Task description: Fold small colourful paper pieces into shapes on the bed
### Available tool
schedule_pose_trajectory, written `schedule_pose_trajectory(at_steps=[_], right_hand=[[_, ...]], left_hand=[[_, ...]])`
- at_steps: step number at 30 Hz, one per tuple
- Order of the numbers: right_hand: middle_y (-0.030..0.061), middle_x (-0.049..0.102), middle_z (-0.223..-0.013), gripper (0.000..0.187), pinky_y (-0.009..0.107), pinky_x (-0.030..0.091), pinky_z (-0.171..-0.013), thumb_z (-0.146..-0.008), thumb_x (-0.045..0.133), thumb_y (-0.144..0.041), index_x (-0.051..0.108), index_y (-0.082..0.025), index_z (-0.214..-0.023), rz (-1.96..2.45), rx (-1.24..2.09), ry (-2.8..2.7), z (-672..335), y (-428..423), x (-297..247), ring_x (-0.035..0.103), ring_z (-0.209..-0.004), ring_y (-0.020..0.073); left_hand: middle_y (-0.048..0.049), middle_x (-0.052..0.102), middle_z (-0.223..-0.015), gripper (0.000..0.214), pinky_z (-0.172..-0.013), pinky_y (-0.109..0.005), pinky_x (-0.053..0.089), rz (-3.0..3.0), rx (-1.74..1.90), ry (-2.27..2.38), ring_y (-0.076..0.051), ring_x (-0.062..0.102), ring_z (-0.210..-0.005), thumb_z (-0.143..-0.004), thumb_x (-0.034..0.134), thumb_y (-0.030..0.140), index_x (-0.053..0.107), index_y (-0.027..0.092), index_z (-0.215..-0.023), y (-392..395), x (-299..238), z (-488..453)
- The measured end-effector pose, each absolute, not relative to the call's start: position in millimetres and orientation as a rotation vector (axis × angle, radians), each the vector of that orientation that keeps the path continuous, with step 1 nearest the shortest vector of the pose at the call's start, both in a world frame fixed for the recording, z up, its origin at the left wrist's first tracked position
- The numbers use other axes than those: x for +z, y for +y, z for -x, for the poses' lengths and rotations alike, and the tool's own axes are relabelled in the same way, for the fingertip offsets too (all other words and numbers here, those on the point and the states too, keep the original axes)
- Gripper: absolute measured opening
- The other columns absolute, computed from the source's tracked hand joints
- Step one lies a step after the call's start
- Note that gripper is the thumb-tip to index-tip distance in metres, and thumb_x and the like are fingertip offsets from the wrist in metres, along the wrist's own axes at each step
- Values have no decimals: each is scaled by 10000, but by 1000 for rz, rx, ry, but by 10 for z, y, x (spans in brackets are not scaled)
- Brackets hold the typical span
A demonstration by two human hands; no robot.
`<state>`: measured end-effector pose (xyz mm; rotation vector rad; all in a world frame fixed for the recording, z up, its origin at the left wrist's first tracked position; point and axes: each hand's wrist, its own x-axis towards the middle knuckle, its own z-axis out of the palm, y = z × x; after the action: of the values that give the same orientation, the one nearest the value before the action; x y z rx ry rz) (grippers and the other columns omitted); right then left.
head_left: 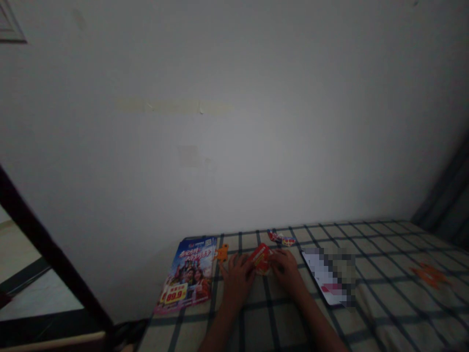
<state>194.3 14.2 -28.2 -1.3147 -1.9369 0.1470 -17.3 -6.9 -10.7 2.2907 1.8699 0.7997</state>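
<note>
A small red and yellow printed paper piece (pixel 261 258) with rounded edges lies between my two hands, low over the checked cloth. My left hand (pixel 238 270) has its fingers bent onto the left edge of the piece. At the opposite edge, the thumb and fingers of my right hand (pixel 283 266) pinch it, and the fingertips are partly hidden. Just left of my left hand lies an orange cut-out shape (pixel 221 253), beside a stack of printed flyers (pixel 190 274). Behind the hands is a scrap of printed paper (pixel 281 238) in red, white and blue.
A phone (pixel 322 278) with a blurred-out screen lies right of my right arm. Farther right is another orange cut-out (pixel 428 275). The checked cloth (pixel 388 244) covers the surface up to the pale wall (pixel 293 122). A dark post (pixel 51 249) slants at the left.
</note>
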Motion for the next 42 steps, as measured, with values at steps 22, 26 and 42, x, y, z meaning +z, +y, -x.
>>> schedule_pose_trajectory(at_steps=[22, 26, 42], right_hand=[[60, 636, -1150, 315, 607, 178, -1165, -818, 668, -365, 703, -361, -1131, 1486, 53, -2106, -1826, -9, -157, 482, -1241, 304], [39, 655, -1162, 238, 588, 196, -1161, -841, 656, -409, 720, -347, -1062, 1433, 105, -2117, -1839, -4, -154, 482, -1252, 286], [7, 725, -1081, 187, 606, 99, -1193, -869, 592, -211, 703, -294, -994, 1358, -10, -2114, -1805, -23, -155, 542, -1229, 253]], left_hand=[[21, 595, -1408, 270, -1114, -773, -42, -2385, 861, 1807, -335, 434, -1353, -948, 537, 470, 678, 468, -1178, -64, -177, 158], [31, 596, -1409, 270, -1111, -773, -63, -2414, 857, 1786, -314, 434, -1359, -955, 533, 464, 661, 480, -1193, -57, -186, 166], [3, 537, -1476, 270, -1141, -745, -47, -2393, 815, 1681, -285, 444, -1375, -977, 518, 384, 656, 413, -1207, -59, -148, 171]])
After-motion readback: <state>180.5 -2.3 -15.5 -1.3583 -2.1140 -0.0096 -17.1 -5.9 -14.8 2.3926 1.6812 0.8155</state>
